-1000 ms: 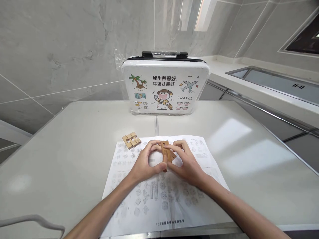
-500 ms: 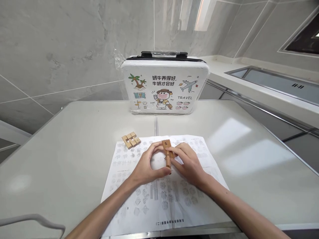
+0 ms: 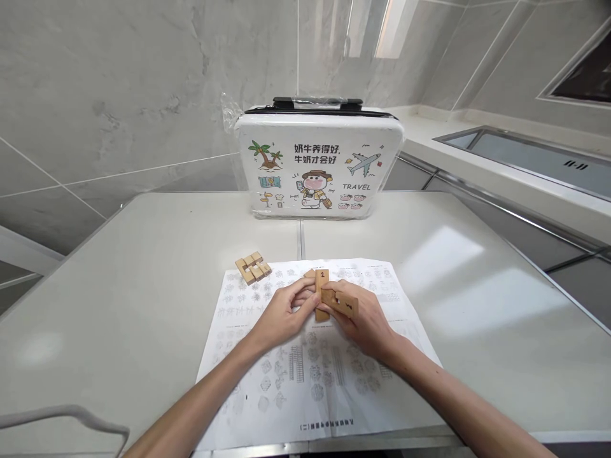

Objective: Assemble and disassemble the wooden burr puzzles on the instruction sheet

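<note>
Between my hands, over the paper, is a group of wooden puzzle pieces. One upright piece marked "2" (image 3: 322, 280) is pinched by my left hand (image 3: 291, 308), thumb on its near face. My right hand (image 3: 360, 312) grips a notched piece with a dark mark (image 3: 347, 304), which slants across toward the upright one. The two pieces meet and cross where the fingertips are; how they fit there is hidden by the fingers. Another wooden corner pokes out behind the left fingers. Beyond my left hand lie several notched wooden pieces (image 3: 252, 267), side by side at the paper's far left corner.
Under my hands lies a printed sheet (image 3: 267, 420) of small diagrams, on a pale table (image 3: 143, 305). A white cartoon-printed case (image 3: 315, 133) with a black handle stands at the back against the wall. A grey curved bar (image 3: 71, 413) shows at lower left.
The wooden pieces have been turned: the marked notched piece now sticks out to the right beside the "2" piece. My left fingers have closed in from a wide arch to a pinch.
</note>
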A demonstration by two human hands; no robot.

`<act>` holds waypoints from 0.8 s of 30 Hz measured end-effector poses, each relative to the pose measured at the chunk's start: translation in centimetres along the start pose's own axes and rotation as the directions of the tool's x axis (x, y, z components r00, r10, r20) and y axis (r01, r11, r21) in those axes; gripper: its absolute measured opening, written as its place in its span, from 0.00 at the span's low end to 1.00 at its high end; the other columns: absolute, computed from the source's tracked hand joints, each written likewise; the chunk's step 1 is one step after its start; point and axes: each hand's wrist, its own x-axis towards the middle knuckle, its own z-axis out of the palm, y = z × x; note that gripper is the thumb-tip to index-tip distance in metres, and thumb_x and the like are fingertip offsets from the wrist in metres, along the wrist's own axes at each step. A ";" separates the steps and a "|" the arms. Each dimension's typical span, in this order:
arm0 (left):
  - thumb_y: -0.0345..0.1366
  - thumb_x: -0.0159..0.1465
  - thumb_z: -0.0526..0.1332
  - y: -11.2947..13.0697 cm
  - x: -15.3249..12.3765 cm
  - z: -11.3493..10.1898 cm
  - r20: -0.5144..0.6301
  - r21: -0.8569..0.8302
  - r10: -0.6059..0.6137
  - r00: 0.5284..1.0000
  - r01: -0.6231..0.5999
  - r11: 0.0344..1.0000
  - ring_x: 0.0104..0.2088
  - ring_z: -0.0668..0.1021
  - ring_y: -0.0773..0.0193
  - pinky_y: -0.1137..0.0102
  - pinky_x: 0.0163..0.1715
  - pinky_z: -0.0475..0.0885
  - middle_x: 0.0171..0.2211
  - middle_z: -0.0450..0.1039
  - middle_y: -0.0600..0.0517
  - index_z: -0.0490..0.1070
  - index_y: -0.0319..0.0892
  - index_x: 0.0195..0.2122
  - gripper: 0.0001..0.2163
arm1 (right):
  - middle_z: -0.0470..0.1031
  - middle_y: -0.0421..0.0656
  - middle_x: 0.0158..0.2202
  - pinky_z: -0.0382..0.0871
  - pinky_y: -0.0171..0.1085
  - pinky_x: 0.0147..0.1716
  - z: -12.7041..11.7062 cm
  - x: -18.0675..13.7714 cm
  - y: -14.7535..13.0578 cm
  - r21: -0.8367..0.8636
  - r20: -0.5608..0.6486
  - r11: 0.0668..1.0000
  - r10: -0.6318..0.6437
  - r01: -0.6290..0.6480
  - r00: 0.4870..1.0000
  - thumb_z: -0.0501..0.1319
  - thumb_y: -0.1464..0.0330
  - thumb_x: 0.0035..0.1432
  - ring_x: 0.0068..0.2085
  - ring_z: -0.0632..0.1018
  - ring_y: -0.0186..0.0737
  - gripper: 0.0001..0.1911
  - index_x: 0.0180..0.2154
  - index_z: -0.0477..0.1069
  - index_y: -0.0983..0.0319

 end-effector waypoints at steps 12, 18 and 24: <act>0.46 0.75 0.60 0.5 0.0 0.0 -0.033 0.009 0.028 0.999 -0.028 1.000 0.39 0.84 0.58 0.64 0.43 0.80 0.38 0.82 0.47 0.75 0.40 0.55 0.16 | 0.83 0.44 0.39 0.72 0.39 0.30 0.1 -0.3 -0.3 0.032 0.006 0.999 0.040 -0.040 0.999 0.60 0.67 0.75 0.32 0.81 0.41 0.07 0.52 0.72 0.57; 0.50 0.72 0.64 1.1 0.0 -0.8 0.075 -0.177 0.001 0.997 0.012 0.984 0.52 0.83 0.51 0.56 0.57 0.77 0.52 0.81 0.42 0.74 0.42 0.57 0.20 | 0.81 0.48 0.45 0.77 0.38 0.24 -0.4 0.1 -1.3 0.452 0.129 0.780 0.423 -0.433 0.897 0.67 0.61 0.69 0.29 0.80 0.39 0.11 0.50 0.75 0.57; 0.49 0.72 0.63 0.3 -0.1 -1.0 0.154 -0.265 -0.084 0.985 0.123 0.956 0.46 0.82 0.56 0.61 0.48 0.77 0.53 0.79 0.42 0.74 0.42 0.57 0.19 | 0.80 0.49 0.49 0.82 0.41 0.35 -1.1 1.0 -1.5 0.501 0.185 0.750 0.396 -0.433 0.899 0.67 0.60 0.68 0.45 0.83 0.48 0.10 0.46 0.79 0.57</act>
